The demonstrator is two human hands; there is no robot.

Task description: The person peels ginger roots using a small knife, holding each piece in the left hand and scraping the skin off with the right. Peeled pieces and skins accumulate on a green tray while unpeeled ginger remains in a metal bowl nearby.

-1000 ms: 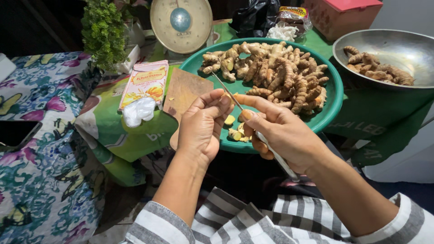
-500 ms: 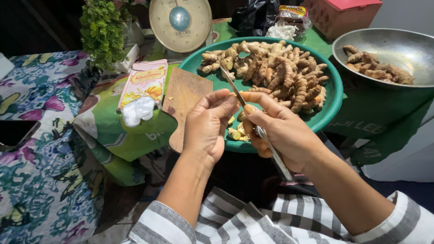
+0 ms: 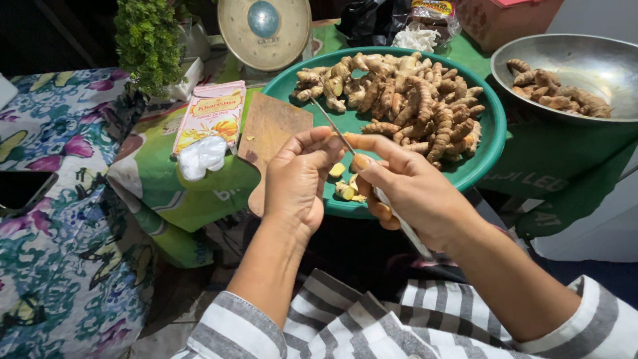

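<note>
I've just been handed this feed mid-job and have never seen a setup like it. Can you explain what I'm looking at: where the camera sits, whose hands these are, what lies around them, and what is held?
There is no machine here. One camera sits on a person's head and looks down at their own two bare hands, with striped sleeves below. The left hand pinches something small at its fingertips; what it is cannot be made out. The right hand grips a thin knife whose blade points away over a green tray. The tray holds a pile of turmeric roots and a few cut pieces near the hands. A wooden board lies to the left, and a metal bowl with more roots to the right.
</note>
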